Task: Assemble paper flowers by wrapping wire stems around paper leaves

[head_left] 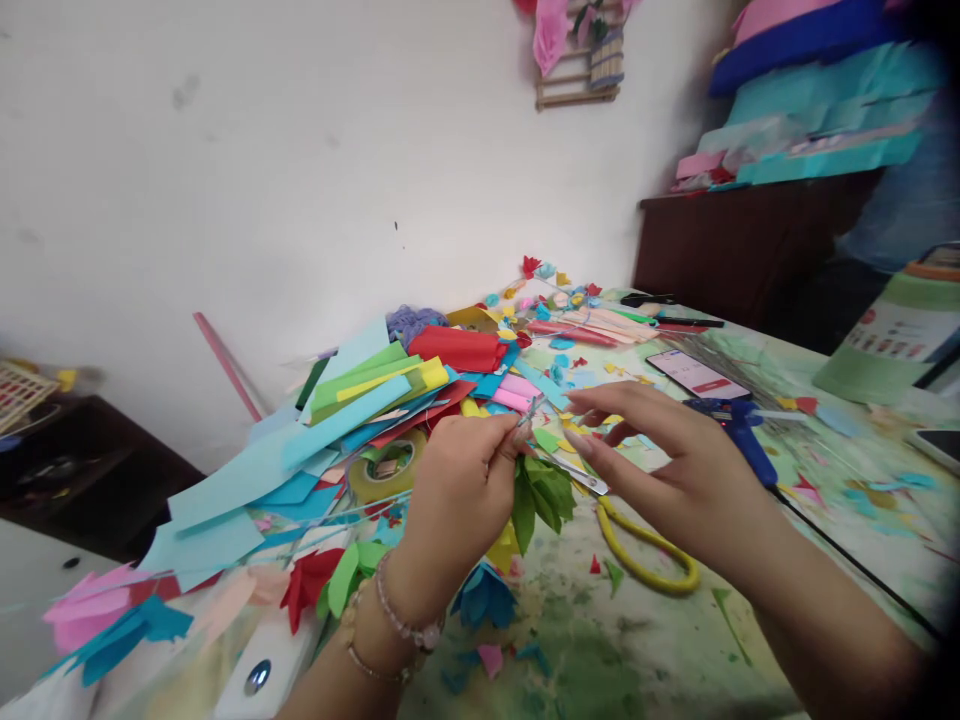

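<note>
My left hand [469, 490] is closed in a pinch on a light blue string [533, 408], whose end sticks up past the fingertips. Below those fingers hangs a green paper flower [546, 492]; whether the hand also grips it is hidden. More string trails leftward behind the wrist, by pink, blue and red paper flowers. My right hand [664, 480] hovers just right of the string with thumb and fingers apart, nothing visible between them. Under it lie scissors [649, 575] with yellow handles. A blue paper flower [484, 596] rests below my left hand.
Stacked coloured paper [360, 400] and a tape roll [386, 468] lie on the left. Rightward are a phone [697, 373], a blue glue gun [739, 430] with its cord, and a green bottle [885, 335]. Paper scraps litter the table. A wall [300, 170] stands behind.
</note>
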Motion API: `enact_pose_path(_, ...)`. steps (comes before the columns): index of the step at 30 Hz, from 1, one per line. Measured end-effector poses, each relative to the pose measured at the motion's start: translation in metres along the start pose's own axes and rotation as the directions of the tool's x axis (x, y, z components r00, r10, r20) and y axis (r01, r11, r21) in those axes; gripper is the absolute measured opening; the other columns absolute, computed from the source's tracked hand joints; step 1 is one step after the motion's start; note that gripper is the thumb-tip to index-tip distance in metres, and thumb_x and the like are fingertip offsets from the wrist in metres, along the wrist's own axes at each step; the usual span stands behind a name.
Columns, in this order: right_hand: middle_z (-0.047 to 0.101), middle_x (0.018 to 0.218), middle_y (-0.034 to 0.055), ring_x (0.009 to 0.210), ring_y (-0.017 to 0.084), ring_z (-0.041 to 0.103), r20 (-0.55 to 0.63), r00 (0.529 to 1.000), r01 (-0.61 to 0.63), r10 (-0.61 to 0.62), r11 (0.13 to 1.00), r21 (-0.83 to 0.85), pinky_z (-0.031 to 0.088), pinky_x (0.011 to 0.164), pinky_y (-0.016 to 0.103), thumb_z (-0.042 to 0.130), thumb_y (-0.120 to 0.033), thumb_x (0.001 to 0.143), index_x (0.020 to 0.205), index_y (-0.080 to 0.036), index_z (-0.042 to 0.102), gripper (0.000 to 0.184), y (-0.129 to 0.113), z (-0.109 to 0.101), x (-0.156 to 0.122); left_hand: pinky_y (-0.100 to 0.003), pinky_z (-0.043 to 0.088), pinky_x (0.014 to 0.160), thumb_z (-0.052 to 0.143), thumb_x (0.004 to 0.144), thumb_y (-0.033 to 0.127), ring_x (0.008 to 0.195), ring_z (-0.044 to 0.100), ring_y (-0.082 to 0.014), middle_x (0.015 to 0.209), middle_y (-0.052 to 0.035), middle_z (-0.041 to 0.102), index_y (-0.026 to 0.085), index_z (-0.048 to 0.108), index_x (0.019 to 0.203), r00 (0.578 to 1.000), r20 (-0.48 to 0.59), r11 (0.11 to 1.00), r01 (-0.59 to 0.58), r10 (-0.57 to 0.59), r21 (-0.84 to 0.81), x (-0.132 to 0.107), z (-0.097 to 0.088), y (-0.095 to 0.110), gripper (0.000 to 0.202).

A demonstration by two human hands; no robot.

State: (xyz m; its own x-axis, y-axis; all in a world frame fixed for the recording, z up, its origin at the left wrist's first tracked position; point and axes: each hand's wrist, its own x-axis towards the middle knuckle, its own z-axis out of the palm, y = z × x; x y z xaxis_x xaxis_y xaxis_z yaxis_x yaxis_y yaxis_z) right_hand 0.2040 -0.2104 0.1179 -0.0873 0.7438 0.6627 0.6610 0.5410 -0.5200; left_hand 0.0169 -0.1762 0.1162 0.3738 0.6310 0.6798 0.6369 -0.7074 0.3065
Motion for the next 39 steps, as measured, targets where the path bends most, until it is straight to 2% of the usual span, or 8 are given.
enact_pose_path(5, 0.063, 0.074, 0.0022, 0.067, 0.013, 0.057, -0.003, 1.0, -0.015, 0.015, 1.0, 0.012, 0.045, 0.059, 0.024, 0.056, -0.028, 0.087, 0.088, -0.02, 0.067, 0.014, -0.006, 0.01, 0.006, -0.032, 0.04, 0.069, 0.049, 0.088, 0.016, 0.068, 0.058, -0.0171, 0.07, -0.0019, 0.067, 0.019, 0.063, 0.079, 0.994, -0.039, 0.993, -0.099, 0.101, 0.065, -0.002, 0.004, 0.001, 0.017)
enact_pose_path(8, 0.062, 0.07, 0.0016, 0.064, 0.013, 0.055, -0.036, 0.998, -0.047, 0.048, 0.998, 0.029, 0.042, 0.057, 0.023, 0.057, -0.028, 0.087, 0.077, -0.019, 0.066, 0.016, -0.01, 0.011, 0.005, -0.033, 0.041, 0.069, 0.048, 0.087, 0.012, 0.065, 0.057, -0.0171, 0.067, -0.0027, 0.066, 0.017, 0.063, 0.077, 0.983, -0.082, 0.982, -0.153, 0.162, 0.108, -0.002, 0.005, 0.004, 0.019)
enact_pose_path(11, 0.063, 0.072, 0.0019, 0.066, 0.013, 0.056, -0.05, 0.998, -0.046, 0.049, 0.997, 0.059, 0.042, 0.058, 0.023, 0.057, -0.026, 0.087, 0.079, -0.019, 0.066, 0.014, -0.011, 0.012, 0.004, -0.033, 0.041, 0.07, 0.047, 0.086, 0.011, 0.067, 0.059, -0.0173, 0.069, -0.0036, 0.067, 0.016, 0.064, 0.083, 0.971, -0.14, 0.975, -0.174, 0.194, 0.139, -0.003, 0.006, 0.005, 0.018)
enact_pose_path(16, 0.064, 0.074, 0.0006, 0.067, 0.013, 0.057, -0.058, 0.997, -0.036, 0.042, 0.995, 0.089, 0.042, 0.06, 0.023, 0.058, -0.02, 0.085, 0.082, -0.021, 0.066, 0.009, -0.012, 0.012, 0.004, -0.033, 0.042, 0.071, 0.044, 0.086, 0.006, 0.07, 0.061, -0.0174, 0.07, -0.0039, 0.068, 0.013, 0.062, 0.108, 0.956, -0.157, 0.961, -0.22, 0.247, 0.17, -0.005, 0.005, 0.006, 0.029)
enact_pose_path(22, 0.063, 0.068, 0.0, 0.062, 0.012, 0.056, -0.07, 0.995, -0.058, 0.066, 0.992, 0.109, 0.042, 0.058, 0.024, 0.06, -0.02, 0.082, 0.071, -0.019, 0.063, 0.011, -0.016, 0.012, 0.003, -0.033, 0.042, 0.071, 0.045, 0.085, 0.005, 0.071, 0.064, -0.018, 0.068, -0.0039, 0.068, 0.014, 0.064, 0.101, 0.938, -0.174, 0.943, -0.262, 0.299, 0.204, -0.006, 0.003, 0.01, 0.027)
enact_pose_path(31, 0.059, 0.061, -0.0022, 0.056, 0.01, 0.053, -0.206, 0.978, -0.018, 0.029, 0.998, 0.054, 0.038, 0.052, 0.022, 0.061, -0.013, 0.078, 0.066, -0.019, 0.059, 0.013, -0.025, 0.019, -0.001, -0.033, 0.041, 0.069, 0.047, 0.083, 0.004, 0.067, 0.063, -0.0171, 0.067, -0.0034, 0.068, 0.012, 0.063, 0.095, 0.924, -0.238, 0.939, -0.242, 0.3, 0.242, -0.008, 0.005, 0.015, 0.022)
enact_pose_path(35, 0.055, 0.058, -0.0034, 0.054, 0.008, 0.049, -0.238, 0.971, 0.013, 0.001, 0.998, 0.057, 0.037, 0.051, 0.021, 0.061, -0.009, 0.076, 0.066, -0.018, 0.058, 0.014, -0.03, 0.023, -0.004, -0.034, 0.04, 0.068, 0.049, 0.082, 0.003, 0.066, 0.063, -0.0184, 0.066, -0.0049, 0.068, 0.008, 0.064, 0.095, 0.922, -0.235, 0.931, -0.241, 0.308, 0.274, -0.008, 0.005, 0.016, 0.021)
enact_pose_path(39, 0.053, 0.057, -0.004, 0.053, 0.008, 0.047, -0.269, 0.963, 0.003, 0.024, 0.995, 0.098, 0.036, 0.05, 0.02, 0.061, -0.01, 0.077, 0.064, -0.017, 0.055, 0.016, -0.03, 0.028, -0.004, -0.035, 0.04, 0.067, 0.049, 0.081, 0.002, 0.065, 0.063, -0.0198, 0.065, -0.0062, 0.068, 0.005, 0.065, 0.095, 0.921, -0.227, 0.921, -0.242, 0.317, 0.305, -0.008, 0.003, 0.017, 0.022)
